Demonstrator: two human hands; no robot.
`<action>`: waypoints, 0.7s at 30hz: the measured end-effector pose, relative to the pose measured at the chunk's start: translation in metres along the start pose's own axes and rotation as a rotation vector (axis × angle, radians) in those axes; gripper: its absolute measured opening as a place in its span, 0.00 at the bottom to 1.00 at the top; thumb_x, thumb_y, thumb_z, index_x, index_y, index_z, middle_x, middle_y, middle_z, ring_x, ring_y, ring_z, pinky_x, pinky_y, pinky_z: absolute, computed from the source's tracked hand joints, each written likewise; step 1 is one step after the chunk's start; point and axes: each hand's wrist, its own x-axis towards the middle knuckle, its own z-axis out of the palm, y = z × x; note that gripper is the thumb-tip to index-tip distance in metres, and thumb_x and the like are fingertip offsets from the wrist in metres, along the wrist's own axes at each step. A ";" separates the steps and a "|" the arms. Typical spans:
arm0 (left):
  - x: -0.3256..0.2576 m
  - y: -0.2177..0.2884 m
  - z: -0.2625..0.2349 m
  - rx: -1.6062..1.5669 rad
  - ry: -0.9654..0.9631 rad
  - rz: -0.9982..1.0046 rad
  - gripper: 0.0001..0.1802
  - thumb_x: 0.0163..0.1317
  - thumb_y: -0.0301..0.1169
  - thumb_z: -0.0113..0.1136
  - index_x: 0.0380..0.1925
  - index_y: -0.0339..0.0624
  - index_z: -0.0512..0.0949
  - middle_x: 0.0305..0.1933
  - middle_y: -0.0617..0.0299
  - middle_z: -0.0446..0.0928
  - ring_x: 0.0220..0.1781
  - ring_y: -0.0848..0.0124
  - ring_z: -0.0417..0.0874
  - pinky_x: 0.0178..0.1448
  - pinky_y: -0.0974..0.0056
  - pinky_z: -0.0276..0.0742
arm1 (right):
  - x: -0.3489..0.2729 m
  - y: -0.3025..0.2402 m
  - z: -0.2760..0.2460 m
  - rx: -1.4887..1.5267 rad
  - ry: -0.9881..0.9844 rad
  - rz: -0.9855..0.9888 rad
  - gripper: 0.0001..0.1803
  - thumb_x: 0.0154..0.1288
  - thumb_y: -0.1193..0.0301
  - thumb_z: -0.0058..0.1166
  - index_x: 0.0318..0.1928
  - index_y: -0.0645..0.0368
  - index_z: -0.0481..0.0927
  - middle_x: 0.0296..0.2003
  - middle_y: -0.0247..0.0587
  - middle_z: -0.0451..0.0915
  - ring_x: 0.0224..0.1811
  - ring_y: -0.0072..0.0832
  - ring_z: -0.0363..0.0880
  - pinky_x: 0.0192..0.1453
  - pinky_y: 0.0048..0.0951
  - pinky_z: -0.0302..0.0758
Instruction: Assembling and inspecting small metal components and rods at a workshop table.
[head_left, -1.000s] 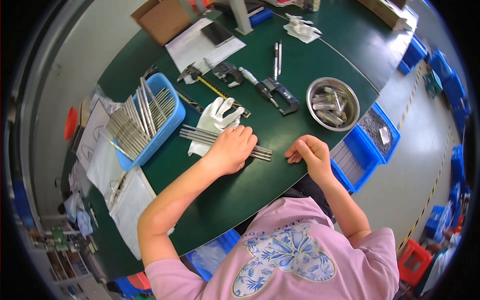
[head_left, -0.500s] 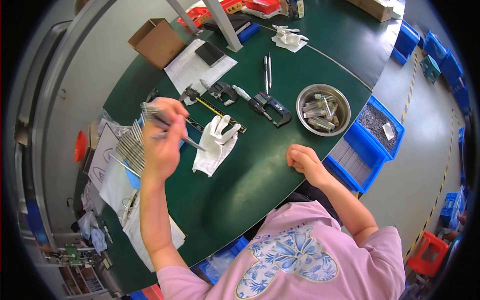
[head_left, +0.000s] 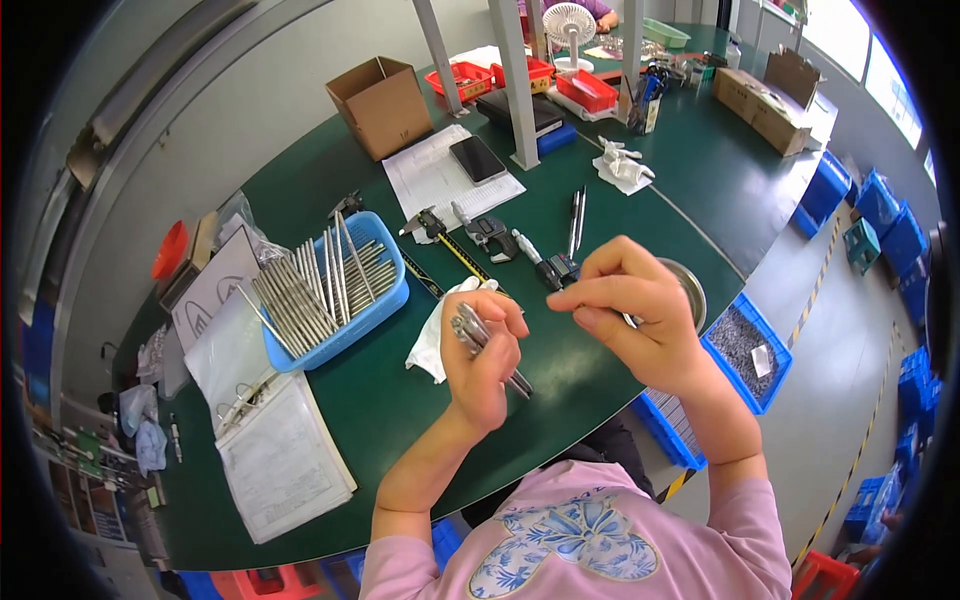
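Several slim metal rods [head_left: 516,380] are bundled in my left hand [head_left: 478,365], its fingers curled round them. A white glove [head_left: 428,345] lies on the table, partly hidden by that hand. My right hand [head_left: 645,315] is raised to the right of it, thumb and forefinger brought close together; whether anything is between them I cannot make out. Behind the right fingers lies a digital micrometer [head_left: 556,270], and the hand also covers most of a metal bowl [head_left: 697,290]. To the left, a light blue basket [head_left: 378,318] holds many similar rods [head_left: 300,300].
Calipers [head_left: 460,255], another micrometer [head_left: 488,236] and two pens [head_left: 577,220] lie on the green table [head_left: 420,440]. Farther back are a phone [head_left: 478,160] on papers, an open cardboard box [head_left: 380,105] and a metal post [head_left: 515,90]. An open binder [head_left: 280,460] lies front left.
My left hand has moved right with the rods, from over the basket to over the glove. My right hand has risen from the table edge towards it. The view has tilted up.
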 end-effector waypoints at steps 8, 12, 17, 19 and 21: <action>-0.005 -0.009 0.008 0.244 -0.182 0.088 0.08 0.66 0.30 0.48 0.38 0.35 0.69 0.26 0.61 0.72 0.25 0.77 0.73 0.29 0.72 0.68 | 0.044 -0.024 0.000 0.051 -0.056 -0.157 0.07 0.54 0.82 0.54 0.34 0.64 0.80 0.24 0.39 0.76 0.23 0.24 0.76 0.25 0.22 0.69; -0.008 -0.003 0.010 0.377 -0.163 0.142 0.10 0.66 0.27 0.46 0.44 0.34 0.69 0.27 0.59 0.76 0.22 0.80 0.71 0.27 0.75 0.67 | 0.045 -0.026 -0.001 -0.045 -0.071 -0.152 0.04 0.55 0.81 0.54 0.32 0.63 0.79 0.21 0.37 0.75 0.21 0.24 0.76 0.23 0.22 0.69; -0.006 -0.002 0.008 0.415 -0.147 0.191 0.12 0.67 0.26 0.45 0.48 0.33 0.68 0.31 0.55 0.80 0.21 0.82 0.71 0.26 0.77 0.66 | 0.048 -0.028 0.002 -0.017 -0.134 -0.150 0.04 0.55 0.81 0.53 0.33 0.63 0.79 0.20 0.37 0.76 0.21 0.26 0.76 0.23 0.24 0.69; -0.005 -0.004 0.008 0.413 -0.110 0.251 0.13 0.67 0.26 0.45 0.49 0.33 0.67 0.32 0.54 0.81 0.22 0.82 0.72 0.27 0.76 0.66 | 0.050 -0.026 0.005 -0.010 -0.115 -0.175 0.04 0.55 0.80 0.53 0.33 0.63 0.79 0.21 0.38 0.76 0.21 0.26 0.76 0.23 0.24 0.69; -0.003 0.001 0.006 0.444 -0.129 0.241 0.13 0.67 0.26 0.44 0.50 0.33 0.67 0.33 0.54 0.80 0.25 0.79 0.75 0.30 0.75 0.69 | 0.051 -0.024 0.008 0.004 -0.127 -0.163 0.04 0.55 0.80 0.53 0.33 0.63 0.79 0.21 0.38 0.76 0.21 0.27 0.76 0.24 0.25 0.70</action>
